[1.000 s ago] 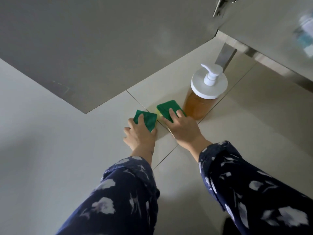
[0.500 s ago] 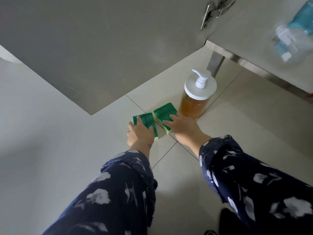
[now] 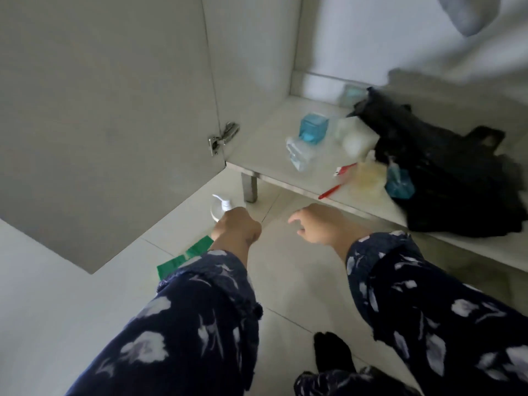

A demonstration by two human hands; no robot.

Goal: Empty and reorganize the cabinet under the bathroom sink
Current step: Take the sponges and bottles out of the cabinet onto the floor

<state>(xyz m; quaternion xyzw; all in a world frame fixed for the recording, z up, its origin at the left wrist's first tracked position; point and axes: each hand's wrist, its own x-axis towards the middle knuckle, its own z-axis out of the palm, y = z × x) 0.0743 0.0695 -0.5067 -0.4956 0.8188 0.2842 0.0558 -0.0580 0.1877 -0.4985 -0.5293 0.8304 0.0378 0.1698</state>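
The cabinet (image 3: 263, 150) under the sink stands open, and its shelf holds several blurred items: a blue bottle (image 3: 313, 128), a clear bottle (image 3: 298, 154) lying on its side, a yellowish soap bottle (image 3: 367, 175), a small blue pump bottle (image 3: 398, 181), a red toothbrush (image 3: 330, 192) and a black bag (image 3: 445, 178). On the floor tiles lie two green sponges (image 3: 185, 258), partly hidden by my left sleeve. My left hand (image 3: 237, 227) hovers with loosely curled fingers in front of the white-capped pump bottle (image 3: 220, 208). Near the shelf's front edge my right hand (image 3: 320, 224) hangs relaxed and holds nothing.
The open cabinet door (image 3: 114, 110) fills the left side, with its hinge (image 3: 223, 137) at the shelf corner. A metal leg (image 3: 250, 187) holds the cabinet above the tiled floor. White containers (image 3: 354, 138) sit behind the bottles. A dark-socked foot (image 3: 334, 352) is below.
Both hands have let go of the green sponges and lifted off the floor. The view has swung up and right, so the cabinet shelf and its contents now show.
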